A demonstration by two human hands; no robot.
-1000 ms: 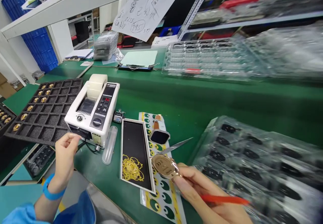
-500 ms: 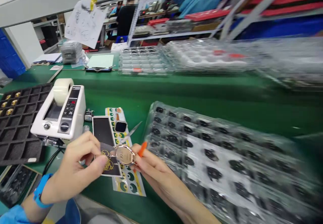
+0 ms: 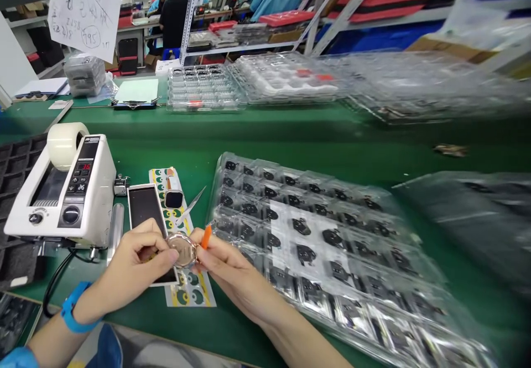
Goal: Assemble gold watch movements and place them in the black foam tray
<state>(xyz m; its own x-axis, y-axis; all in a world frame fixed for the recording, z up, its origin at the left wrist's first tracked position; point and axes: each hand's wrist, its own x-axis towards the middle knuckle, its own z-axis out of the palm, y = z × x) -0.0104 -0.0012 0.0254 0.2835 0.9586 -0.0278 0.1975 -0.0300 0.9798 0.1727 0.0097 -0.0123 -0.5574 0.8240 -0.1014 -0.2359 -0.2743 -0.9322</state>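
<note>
A round rose-gold watch case [image 3: 182, 249] is held up between my two hands above the green bench. My right hand [image 3: 226, 263] grips its right edge between thumb and fingers; an orange pointed piece [image 3: 206, 236] sticks up from those same fingers. At the opposite edge, my left hand [image 3: 143, 254] has thumb and forefinger pinched together, touching the case. Below them lie a white-framed black tray [image 3: 146, 208], partly hidden by my left hand, and a sticker sheet [image 3: 188, 296]. On that sheet rest a small square-faced watch part [image 3: 173, 198] and metal tweezers [image 3: 191, 206].
A white tape dispenser [image 3: 93, 191] stands left, beside a black compartment tray [image 3: 19, 191]. Clear blister trays of dark parts [image 3: 315, 191] cover the right. More clear trays [image 3: 286, 77] and a clipboard [image 3: 136, 90] line the back ledge. People [image 3: 174, 14] are in the background.
My left hand has come in to the case's left edge; the clear film that showed between them is no longer visible. The view has swung right, shifting everything leftward.
</note>
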